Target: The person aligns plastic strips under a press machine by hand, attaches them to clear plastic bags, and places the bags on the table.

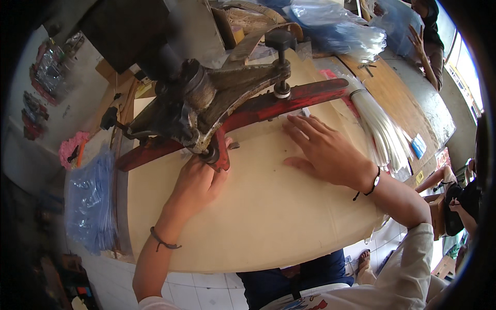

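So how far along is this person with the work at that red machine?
Done, it seems: blue bags piled at the table's left. In hand: the left hand is at the machine head, while the right hand lies flat beside the red bar. Left: a thick bundle of clear strips waits.

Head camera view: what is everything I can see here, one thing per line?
Work table: one, pale tan, fills the middle.
Press machine: one, dark metal, upper left of the table.
Red bar: one, red, slants across the table under the machine.
Clear strip bundle: one, whitish, right side of the table.
Plastic bags: one heap, blue-tinted, left edge of the table.
Plastic bag pile: one, clear bluish, top.
Other person: one, top right, by the far table.
Left hand: one, at the machine's lower red part, touching it.
Right hand: one, flat on the table, fingers spread, by the red bar.
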Tool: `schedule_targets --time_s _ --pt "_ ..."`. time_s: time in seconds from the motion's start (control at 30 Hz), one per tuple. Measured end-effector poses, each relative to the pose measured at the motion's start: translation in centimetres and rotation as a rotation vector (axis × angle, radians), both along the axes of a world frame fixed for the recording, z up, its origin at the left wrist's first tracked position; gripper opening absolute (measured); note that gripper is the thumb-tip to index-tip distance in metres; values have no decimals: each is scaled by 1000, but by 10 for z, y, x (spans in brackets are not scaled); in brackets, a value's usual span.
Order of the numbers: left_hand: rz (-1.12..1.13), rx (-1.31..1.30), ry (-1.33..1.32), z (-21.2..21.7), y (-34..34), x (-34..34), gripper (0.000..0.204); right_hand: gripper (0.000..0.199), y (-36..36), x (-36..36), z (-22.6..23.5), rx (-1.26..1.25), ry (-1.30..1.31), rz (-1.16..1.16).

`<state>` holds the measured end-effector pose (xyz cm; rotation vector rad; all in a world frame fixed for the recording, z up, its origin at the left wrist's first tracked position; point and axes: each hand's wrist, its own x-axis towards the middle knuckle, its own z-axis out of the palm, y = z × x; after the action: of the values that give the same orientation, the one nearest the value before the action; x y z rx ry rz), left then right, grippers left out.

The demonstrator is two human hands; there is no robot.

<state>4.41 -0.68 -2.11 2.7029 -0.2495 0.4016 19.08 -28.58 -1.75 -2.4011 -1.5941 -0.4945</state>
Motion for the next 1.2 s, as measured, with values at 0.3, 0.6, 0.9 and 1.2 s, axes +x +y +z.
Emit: schedule_targets --time_s 0.3,0.6,0.9,1.2 --pt "71 148 163 17 1 -18 53 60 2 4 4 -46 14 -19" --pt "271 193 96 15 12 -42 49 44 5 4 12 -36 175 -54" --pt "273 186 191 16 16 -48 50 43 7 -8 24 -96 171 -54" --pt "311 266 202 16 7 -45 51 54 -3 5 15 -147 67 -47"
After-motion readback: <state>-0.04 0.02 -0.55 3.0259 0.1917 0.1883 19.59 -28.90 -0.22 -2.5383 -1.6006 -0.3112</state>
